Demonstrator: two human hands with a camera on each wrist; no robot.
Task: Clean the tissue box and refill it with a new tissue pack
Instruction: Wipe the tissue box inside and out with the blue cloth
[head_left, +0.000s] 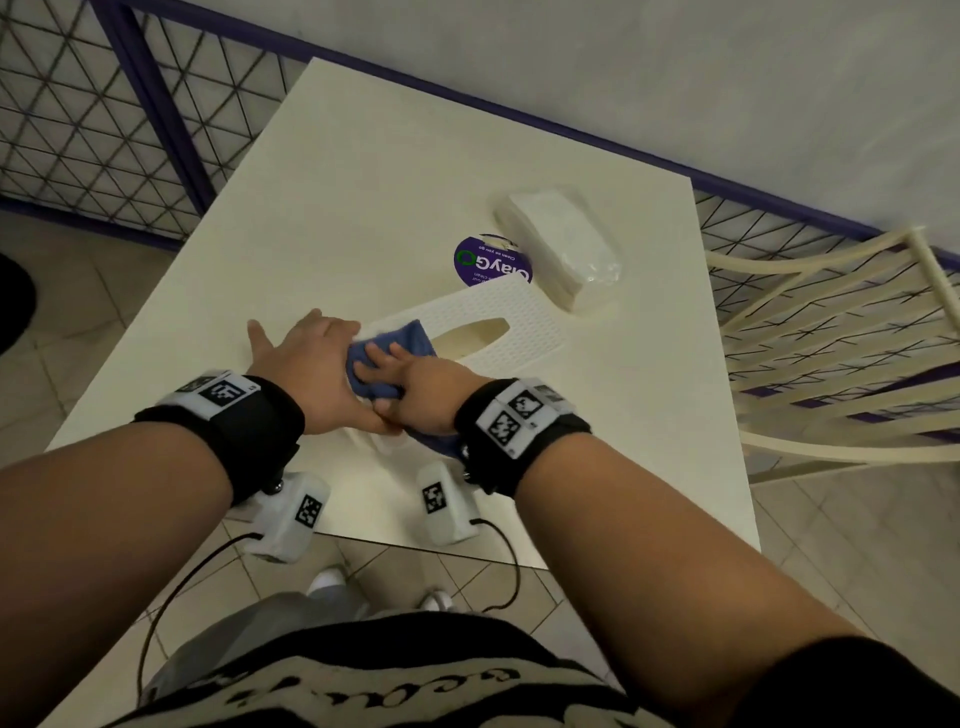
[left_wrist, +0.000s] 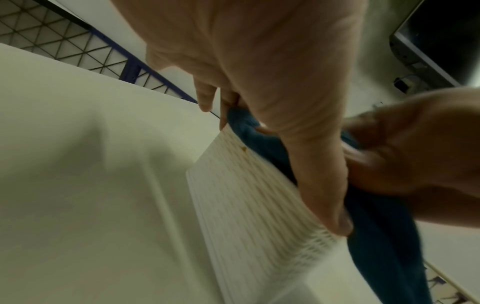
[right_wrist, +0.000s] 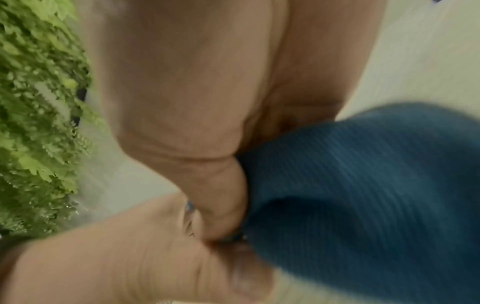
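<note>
The white perforated tissue box (head_left: 519, 322) lies on the white table (head_left: 363, 182), its oval slot facing up. My left hand (head_left: 306, 358) rests over the box's near-left end, fingers spread and straight. In the left wrist view its thumb (left_wrist: 324, 185) lies along the top edge of the box (left_wrist: 246, 205). My right hand (head_left: 415, 389) grips a bunched blue cloth (head_left: 395, 345) and presses it on the box top beside the slot. The cloth (right_wrist: 363, 185) fills the right wrist view. A wrapped white tissue pack (head_left: 563, 244) lies behind the box on the right.
A round purple-labelled container (head_left: 491, 260) stands between the box and the tissue pack. A cream chair (head_left: 831, 338) is at the table's right side. A wire fence with a purple frame (head_left: 130, 104) runs behind the table. The left wrist view shows bare tabletop (left_wrist: 78, 164) left of the box.
</note>
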